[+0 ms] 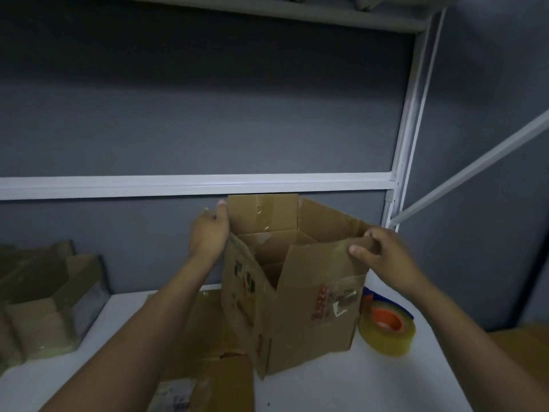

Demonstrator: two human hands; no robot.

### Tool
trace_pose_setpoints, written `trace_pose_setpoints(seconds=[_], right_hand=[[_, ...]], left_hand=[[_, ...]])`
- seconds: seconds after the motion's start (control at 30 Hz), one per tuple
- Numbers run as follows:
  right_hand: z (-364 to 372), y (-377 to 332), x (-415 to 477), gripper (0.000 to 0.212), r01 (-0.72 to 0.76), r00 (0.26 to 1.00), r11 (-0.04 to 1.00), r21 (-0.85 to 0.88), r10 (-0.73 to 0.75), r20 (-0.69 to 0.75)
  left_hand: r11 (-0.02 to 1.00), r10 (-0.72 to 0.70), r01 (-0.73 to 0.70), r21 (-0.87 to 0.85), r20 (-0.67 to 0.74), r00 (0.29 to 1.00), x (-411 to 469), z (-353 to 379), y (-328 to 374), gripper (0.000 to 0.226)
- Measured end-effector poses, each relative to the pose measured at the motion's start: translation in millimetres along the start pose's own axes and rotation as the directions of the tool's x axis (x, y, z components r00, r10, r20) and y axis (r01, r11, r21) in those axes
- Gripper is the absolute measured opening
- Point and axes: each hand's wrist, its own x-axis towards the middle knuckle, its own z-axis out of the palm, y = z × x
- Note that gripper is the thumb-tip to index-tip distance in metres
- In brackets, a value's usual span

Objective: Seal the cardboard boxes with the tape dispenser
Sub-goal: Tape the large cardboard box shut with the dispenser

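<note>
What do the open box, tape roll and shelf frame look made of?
Box: matte brown cardboard, creased flaps. Tape roll: glossy, yellowish clear plastic film on an orange core. Shelf frame: probably white-painted metal, smooth thin rails.

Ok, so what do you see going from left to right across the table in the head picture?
Pile of taped boxes → left hand → open cardboard box → tape dispenser.
</note>
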Motion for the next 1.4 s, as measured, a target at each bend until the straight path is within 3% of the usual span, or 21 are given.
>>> trace_pose_setpoints(seconds=[0.1,0.2,0.27,0.37,0.47,0.53,0.57,0.6,0.63,0.67,0.7,0.77,0.83,0.97,1.07,1.17,1.2,1.3,1.4], right_hand=[[9,5,-3,0.029,-0.053,0.998,0.999,-0.008,0.053,-0.042],[15,2,6,0.049,-0.061,0.996,0.995,-0.082,0.055,-0.07],[26,-2,12,0.07,-0.065,0.998,0.993,-0.102,0.064,-0.016],[47,3,15,0.081,0.036,0.989,0.929,-0.368,-0.087,-0.122],[59,7,16,0.072,0.233,0.949,0.782,-0.578,-0.312,-0.04],[72,7,15,0.062,0.396,0.905,0.744,-0.539,-0.415,0.093],[80,9,15,0.065,0.452,0.888,0.758,-0.469,-0.43,0.161],[85,10,14,0.071,0.492,0.871,0.777,-0.393,-0.439,0.221],[90,12,13,0.076,0.515,0.854,0.792,-0.328,-0.444,0.271],[94,14,12,0.077,0.526,0.843,0.801,-0.287,-0.446,0.301],[98,17,10,0.078,0.533,0.838,0.803,-0.266,-0.458,0.296],[98,17,7,0.087,0.544,0.83,0.803,-0.245,-0.47,0.3],[95,18,3,0.108,0.523,0.824,0.824,-0.218,-0.424,0.375],[89,18,0,0.13,0.439,0.828,0.872,-0.218,-0.298,0.476],[87,28,1,0.124,0.447,0.846,0.878,-0.174,-0.351,0.402],[90,36,4,0.098,0.477,0.857,0.869,-0.129,-0.428,0.287],[91,41,6,0.085,0.487,0.865,0.863,-0.137,-0.453,0.216],[88,54,7,0.061,0.486,0.872,0.851,-0.199,-0.487,0.048],[79,52,3,0.052,0.392,0.908,0.91,-0.136,-0.406,-0.103]], left_hand=[[1.0,0.009,-0.009,-0.005,0.039,0.999,-6,-4,-4,0.051],[0.977,-0.125,0.139,-0.161,0.094,0.988,-8,-6,-5,0.027],[0.926,-0.233,0.253,-0.28,0.102,0.967,-13,-9,-6,0.02],[0.928,-0.257,0.276,-0.249,0.105,0.961,-13,-10,-24,0.029],[0.983,-0.175,0.18,-0.044,0.097,0.98,-11,-15,-40,0.037],[0.965,-0.092,0.053,0.256,0.142,0.986,-8,-23,-46,0.05],[0.879,-0.074,-0.031,0.476,0.199,0.977,-7,-28,-46,0.059],[0.72,-0.085,-0.127,0.682,0.269,0.959,-6,-32,-43,0.068],[0.557,-0.135,-0.208,0.804,0.335,0.933,-5,-36,-39,0.074],[0.457,-0.195,-0.271,0.847,0.392,0.899,-2,-38,-33,0.078],[0.457,-0.245,-0.296,0.838,0.439,0.865,3,-38,-26,0.083],[0.621,-0.276,-0.248,0.744,0.503,0.819,15,-28,-11,0.098],[0.768,-0.222,-0.174,0.617,0.512,0.83,30,-13,-3,0.109],[0.913,-0.104,-0.132,0.386,0.534,0.839,59,14,-8,0.113],[0.953,-0.011,-0.166,0.253,0.577,0.817,72,26,-17,0.105],[0.887,0.001,-0.312,0.341,0.674,0.739,80,28,-25,0.056],[0.82,-0.022,-0.404,0.406,0.728,0.685,78,26,-25,0.06],[0.686,-0.146,-0.531,0.498,0.809,0.57,76,25,-29,0.116],[0.64,-0.228,-0.552,0.534,0.818,0.528,63,27,-25,0.119]])
